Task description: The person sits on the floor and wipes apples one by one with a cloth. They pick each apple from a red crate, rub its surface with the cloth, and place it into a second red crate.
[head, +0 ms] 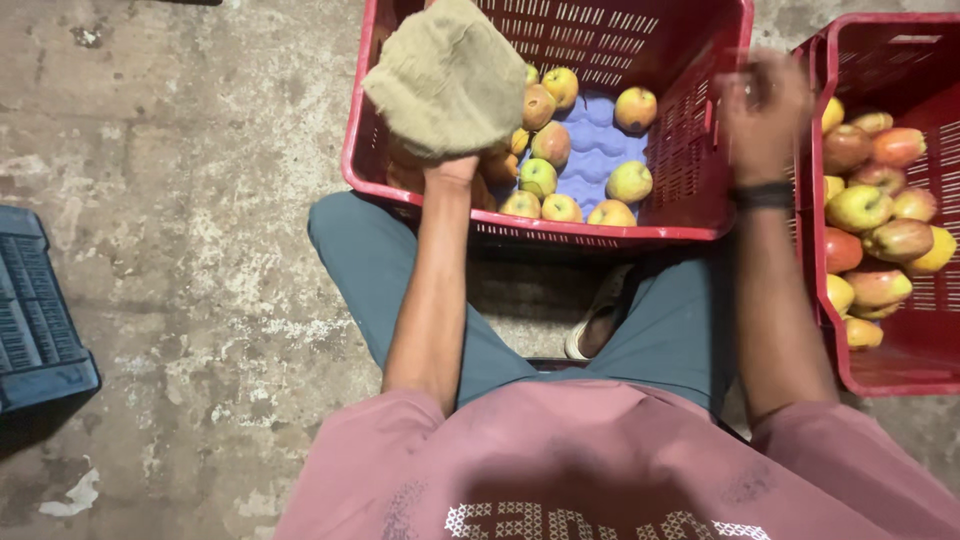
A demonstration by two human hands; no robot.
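Observation:
My left hand (453, 170) is raised over the near left corner of a red plastic crate (560, 228). An olive-green cloth (447, 80) covers it almost entirely, so only the wrist shows, and the fingers seem closed inside the cloth. Several yellow-green and reddish apples (540, 178) lie in this crate on a purple moulded tray (595, 150). My right hand (765, 110) is blurred by motion. It hovers between this crate's right wall and a second red crate (890, 375), fingers curled. Whether it holds anything is unclear. A dark band circles the wrist.
The second crate on the right holds several red and yellow apples (875, 210). A dark blue crate (40, 330) sits at the left edge on the stained concrete floor (200, 200). My knees in teal trousers flank a shoe (600, 320) below the first crate.

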